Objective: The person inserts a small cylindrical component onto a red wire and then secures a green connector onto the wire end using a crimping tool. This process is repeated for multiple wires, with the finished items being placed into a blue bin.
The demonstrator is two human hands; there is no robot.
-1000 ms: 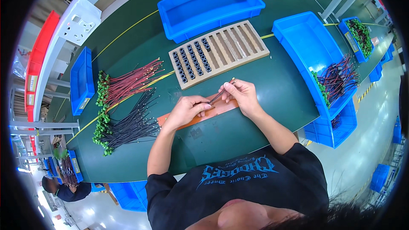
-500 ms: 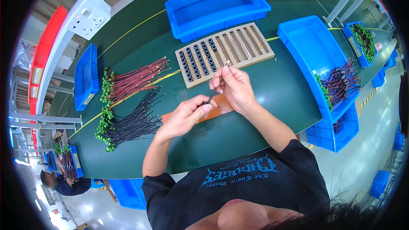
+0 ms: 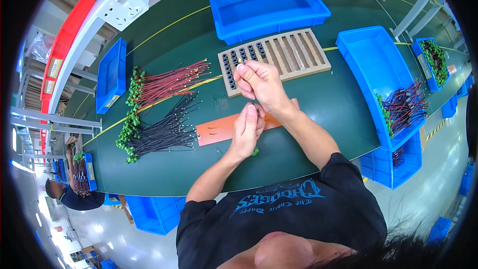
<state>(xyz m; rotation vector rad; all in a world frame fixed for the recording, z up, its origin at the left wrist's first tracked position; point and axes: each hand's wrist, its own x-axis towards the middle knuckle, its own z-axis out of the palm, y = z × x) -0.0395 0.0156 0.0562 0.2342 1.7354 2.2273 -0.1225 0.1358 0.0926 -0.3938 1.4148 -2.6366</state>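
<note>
My right hand (image 3: 262, 85) is closed in a pinch over the near edge of a wooden rack, with a small gold-coloured tip showing at its fingertips. Just below it, my left hand (image 3: 246, 132) is closed on a thin black wire (image 3: 252, 102), of which only a short piece shows between the two hands. A bit of green connector (image 3: 255, 152) peeks out under the left hand. The slotted wooden rack (image 3: 326, 65) holds rows of short black cylinders (image 3: 232, 77) in its left slots. Under my hands lies an orange strip (image 3: 216, 130) with two small dark pieces on it.
Red wires (image 3: 172, 83) and black wires (image 3: 167, 124) with green ends lie in bundles at left. Blue trays stand at the back (image 3: 269, 15), left (image 3: 110, 77) and right (image 3: 371, 60); the right one holds wired parts (image 3: 406, 102). Another person (image 3: 74, 194) sits far left.
My hands have come closer together, the left moving in below the right and covering most of the wire. The whole view has shifted, and more of the orange strip shows.
</note>
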